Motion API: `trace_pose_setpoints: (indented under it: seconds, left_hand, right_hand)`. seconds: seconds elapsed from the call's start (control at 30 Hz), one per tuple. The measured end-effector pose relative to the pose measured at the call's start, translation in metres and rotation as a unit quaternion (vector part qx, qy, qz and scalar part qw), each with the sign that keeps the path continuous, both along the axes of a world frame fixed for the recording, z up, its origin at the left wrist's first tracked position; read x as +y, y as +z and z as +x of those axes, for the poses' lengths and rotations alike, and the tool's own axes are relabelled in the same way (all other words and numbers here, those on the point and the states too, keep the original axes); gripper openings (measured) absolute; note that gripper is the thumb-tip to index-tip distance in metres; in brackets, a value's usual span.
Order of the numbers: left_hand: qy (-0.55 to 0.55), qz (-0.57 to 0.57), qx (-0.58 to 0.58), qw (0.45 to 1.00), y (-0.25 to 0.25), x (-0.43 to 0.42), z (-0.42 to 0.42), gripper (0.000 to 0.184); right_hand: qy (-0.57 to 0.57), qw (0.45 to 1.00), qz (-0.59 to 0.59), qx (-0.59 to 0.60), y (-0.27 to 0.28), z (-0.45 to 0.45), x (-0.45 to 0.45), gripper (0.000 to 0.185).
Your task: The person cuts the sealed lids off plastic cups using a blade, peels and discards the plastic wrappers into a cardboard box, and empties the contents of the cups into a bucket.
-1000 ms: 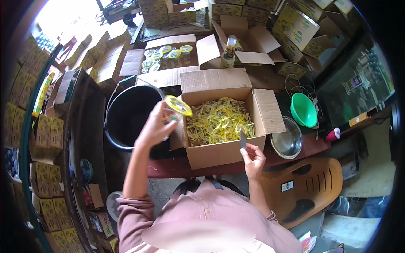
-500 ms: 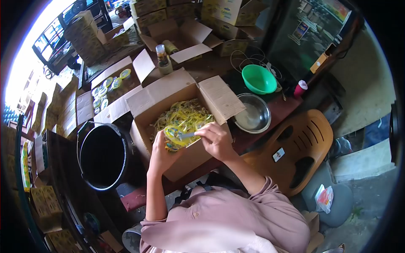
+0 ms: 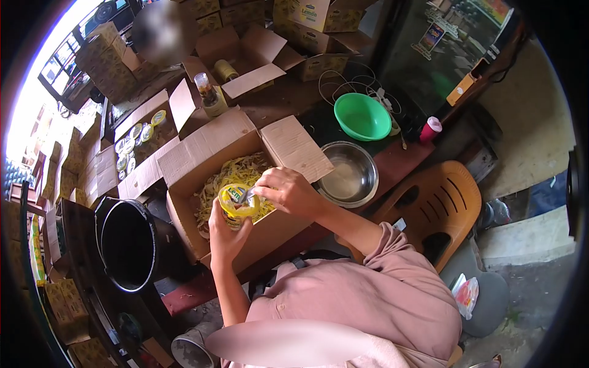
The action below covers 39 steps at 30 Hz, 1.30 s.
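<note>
In my left hand [image 3: 224, 239] is a small round plastic cup [image 3: 230, 214] with a yellow rim and a lemon label on top, tilted toward me. My right hand [image 3: 287, 191] is closed on a small knife [image 3: 247, 197], whose grey blade rests at the cup's top. Its handle is hidden by my fingers. Both hands are over an open cardboard box [image 3: 205, 144] filled with yellow and whitish shredded strips [image 3: 242, 168].
Left of the box stands a black bucket [image 3: 126, 245]. Lidded cups [image 3: 138, 138] fill another carton. A steel bowl [image 3: 348, 175], a green basin [image 3: 363, 116] and a bottle [image 3: 207, 92] share the table. An orange chair [image 3: 451, 196] is at right. Someone stands at the back.
The cup has turned more upright with its label facing me, and the knife has come to its top edge. My view has shifted, and a person has appeared at the back.
</note>
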<state>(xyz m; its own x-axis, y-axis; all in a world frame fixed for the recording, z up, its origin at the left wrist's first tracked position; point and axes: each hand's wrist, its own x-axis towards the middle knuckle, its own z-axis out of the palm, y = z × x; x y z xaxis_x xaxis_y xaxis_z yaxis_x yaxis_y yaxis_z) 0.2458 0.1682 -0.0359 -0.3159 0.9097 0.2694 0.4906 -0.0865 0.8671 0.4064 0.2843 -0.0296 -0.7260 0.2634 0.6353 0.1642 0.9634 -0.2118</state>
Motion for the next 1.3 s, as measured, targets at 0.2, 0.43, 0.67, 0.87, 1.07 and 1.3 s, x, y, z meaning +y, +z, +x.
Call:
trace_pose_setpoints:
  seconds: [0.2, 0.43, 0.67, 0.87, 1.07, 1.3]
  left_hand:
    - [0.015, 0.039, -0.001, 0.999, -0.006, 0.012, 0.018, 0.049]
    - [0.063, 0.035, 0.012, 0.997, 0.005, 0.034, 0.018, 0.045]
    - [0.076, 0.045, 0.07, 0.994, 0.012, 0.046, 0.002, 0.051]
    - [0.073, 0.043, 0.07, 0.994, 0.01, 0.048, 0.0, 0.053]
    - [0.094, 0.059, 0.092, 0.99, 0.012, 0.054, 0.005, 0.051]
    - [0.119, 0.067, 0.148, 0.98, 0.012, 0.06, 0.007, 0.043]
  right_hand:
    - [0.04, 0.999, 0.002, 0.031, -0.001, 0.009, 0.022, 0.021]
    - [0.056, 0.997, 0.023, 0.057, 0.005, 0.004, 0.041, 0.024]
    - [0.072, 0.994, 0.054, 0.055, 0.019, 0.0, 0.061, 0.023]
    - [0.064, 0.995, 0.056, 0.049, 0.017, -0.004, 0.066, 0.02]
    - [0.087, 0.994, 0.063, 0.035, 0.017, -0.003, 0.073, 0.022]
    - [0.094, 0.99, 0.092, 0.045, 0.008, -0.004, 0.075, 0.019]
